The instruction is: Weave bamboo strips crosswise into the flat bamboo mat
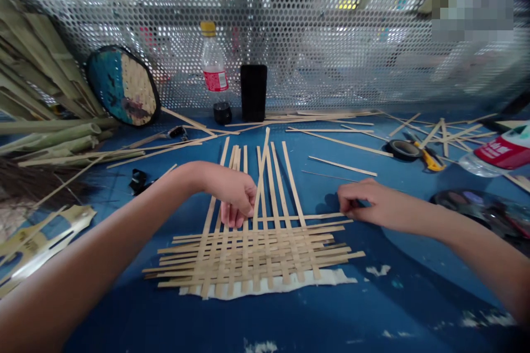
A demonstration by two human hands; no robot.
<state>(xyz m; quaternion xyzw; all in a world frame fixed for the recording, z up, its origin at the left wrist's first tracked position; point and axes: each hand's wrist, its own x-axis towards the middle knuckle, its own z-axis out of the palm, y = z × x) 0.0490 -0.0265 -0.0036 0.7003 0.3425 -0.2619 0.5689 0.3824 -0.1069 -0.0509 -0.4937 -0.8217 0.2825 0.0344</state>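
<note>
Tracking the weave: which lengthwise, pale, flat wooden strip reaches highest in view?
The pale, flat wooden strip at the left hand's fingertips; its tip tops all other lengthwise tips.

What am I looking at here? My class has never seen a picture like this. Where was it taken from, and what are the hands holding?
There is no machine: one person works with a bare left hand and right hand. The camera is worn on that person's head, looking forward and down, so we see roughly what they see.

On the blue table lies a partly woven mat of flat, pale strips. The left hand pinches a lengthwise strip; the right hand appears to pinch the end of a crosswise strip.

Beyond the mat stand a yellow-capped bottle and a dark phone, before a perforated metal screen. Towards the right lie a black tape roll and a yellow tool.
</note>
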